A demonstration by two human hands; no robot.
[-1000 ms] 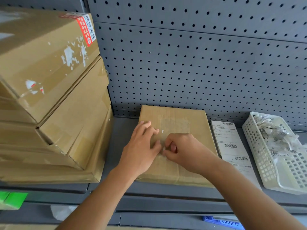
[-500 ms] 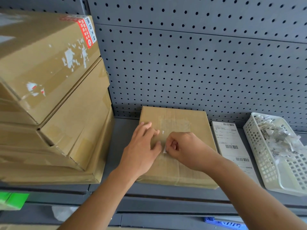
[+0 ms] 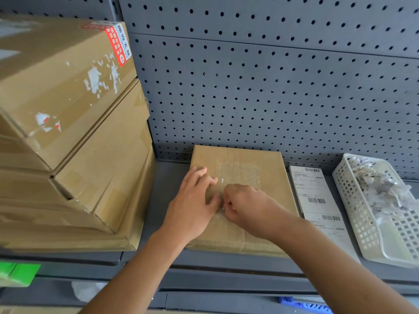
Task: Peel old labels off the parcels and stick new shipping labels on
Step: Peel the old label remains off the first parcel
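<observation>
Parcel [image 3: 277,177] lies flat on the shelf [image 3: 169,180], the left hand [image 3: 192,205] pressing it steady with straight fingers, seemingly so the right hand [image 3: 246,207], fingers curled, can pinch up a leftover label scrap [image 3: 223,208].

This looks like a stockroom packing station: a grey steel shelf [image 3: 169,184] backed by a perforated pegboard panel [image 3: 272,98], taped cardboard parcels [image 3: 95,155] stacked at the left, printed barcode shipping labels [image 3: 315,191], a white basket [image 3: 353,214] of torn label scraps [image 3: 381,186]
</observation>
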